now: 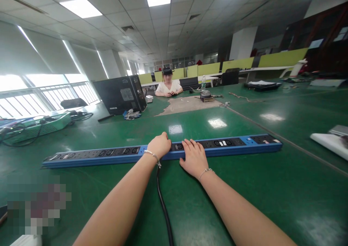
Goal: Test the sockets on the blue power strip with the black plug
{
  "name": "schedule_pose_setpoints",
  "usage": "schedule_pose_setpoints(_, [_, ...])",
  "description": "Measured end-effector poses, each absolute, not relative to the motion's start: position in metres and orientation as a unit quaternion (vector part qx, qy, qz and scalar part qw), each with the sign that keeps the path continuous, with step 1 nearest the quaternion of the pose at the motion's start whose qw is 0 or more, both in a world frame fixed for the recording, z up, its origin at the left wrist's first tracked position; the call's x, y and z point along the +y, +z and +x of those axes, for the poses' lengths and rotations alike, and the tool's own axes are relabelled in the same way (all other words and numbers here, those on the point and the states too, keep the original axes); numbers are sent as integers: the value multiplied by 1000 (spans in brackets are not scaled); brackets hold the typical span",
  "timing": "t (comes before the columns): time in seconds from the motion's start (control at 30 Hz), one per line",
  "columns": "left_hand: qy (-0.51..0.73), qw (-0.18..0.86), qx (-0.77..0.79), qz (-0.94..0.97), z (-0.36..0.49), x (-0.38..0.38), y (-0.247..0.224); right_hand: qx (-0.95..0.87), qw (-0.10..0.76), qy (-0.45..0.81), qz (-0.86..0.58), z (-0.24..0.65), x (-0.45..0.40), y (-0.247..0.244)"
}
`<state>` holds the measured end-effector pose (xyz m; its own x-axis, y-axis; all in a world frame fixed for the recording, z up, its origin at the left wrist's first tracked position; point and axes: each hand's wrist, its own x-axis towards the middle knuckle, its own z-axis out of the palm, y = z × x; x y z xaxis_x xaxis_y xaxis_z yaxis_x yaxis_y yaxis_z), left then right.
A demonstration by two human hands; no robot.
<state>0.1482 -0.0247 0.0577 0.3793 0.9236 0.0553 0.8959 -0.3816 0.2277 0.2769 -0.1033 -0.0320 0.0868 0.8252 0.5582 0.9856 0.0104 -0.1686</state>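
Observation:
A long blue power strip (239, 150) with black sockets lies across the green table in front of me. My left hand (159, 145) is closed over the strip's middle, fingers curled down at a socket; what they pinch is hidden. A thick black cable (163, 199) comes up from the near side and disappears beneath this hand. Just to its right, my right hand (194, 158) holds the strip, fingers laid over its top and thumb at the near side. A socket (178, 147) shows between the two hands.
A black computer case (119, 95) stands at the back left, with gloves (132, 114) beside it. A green basket (40, 128) with cables is at far left. Across the table sits a person (168, 86). A white object (330, 142) lies at right.

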Motion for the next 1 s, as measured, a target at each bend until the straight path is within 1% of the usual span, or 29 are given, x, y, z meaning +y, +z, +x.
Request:
schedule_pose_setpoints(0.27, [82, 62, 554, 826, 165, -34, 53, -657, 276, -145, -686, 278, -104, -31])
schedule_pose_setpoints(0.37, [92, 64, 557, 823, 165, -34, 48, -656, 303, -133, -679, 276, -103, -29])
schedule_pose_setpoints(0.5, [105, 78, 530, 838, 153, -29, 47, -696, 350, -104, -619, 265, -101, -28])
schedule_pose_setpoints(0.63, [129, 101, 468, 868, 128, -24, 42, -734, 361, -90, -569, 255, -101, -27])
schedule_pose_setpoints(0.67, [154, 87, 462, 869, 121, -23, 37, -734, 363, -91, -567, 254, -100, -26])
schedule_pose_setpoints(0.77, [267, -37, 459, 846, 105, -24, 14, -725, 374, -111, -567, 250, -94, -23])
schedule_pose_setpoints(0.83, [283, -83, 456, 840, 99, -25, -1, -722, 389, -130, -558, 245, -85, -21])
schedule_pose_setpoints(1.0, [262, -91, 450, 849, 97, -24, -18, -692, 441, -156, -549, 231, -63, -23])
